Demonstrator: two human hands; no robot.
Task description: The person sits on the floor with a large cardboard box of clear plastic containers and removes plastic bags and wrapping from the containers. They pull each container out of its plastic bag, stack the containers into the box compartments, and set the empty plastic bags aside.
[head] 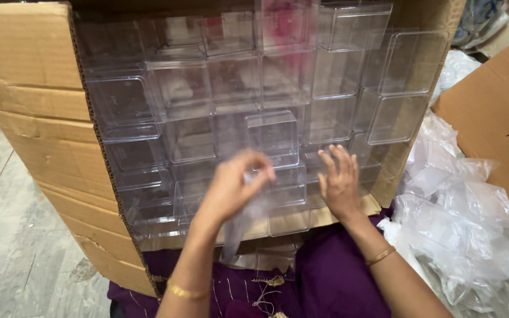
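Cardboard forms the near wall of a big carton (pixel 36 112) lying on its side at the left, its open mouth turned toward the person so the stacked clear plastic boxes (pixel 237 94) inside can be reached straight on. Just right of that wall, the left hand (pixel 234 185) pinches a thin transparent wrapper (pixel 240 227) between thumb and fingertips, fingers closed narrowly on it, the film hanging down toward the purple cloth (pixel 325 282) on the lap; it is motion-blurred, so its exact shape is unclear. Further right, the right hand (pixel 340 179) is spread wide and empty, fingertips touching or nearly touching the lower rows of boxes, as if steadying them. Beyond it, a heap of crumpled clear plastic bags (pixel 466 235) crowds the right side, with a second carton (pixel 496 112) behind.
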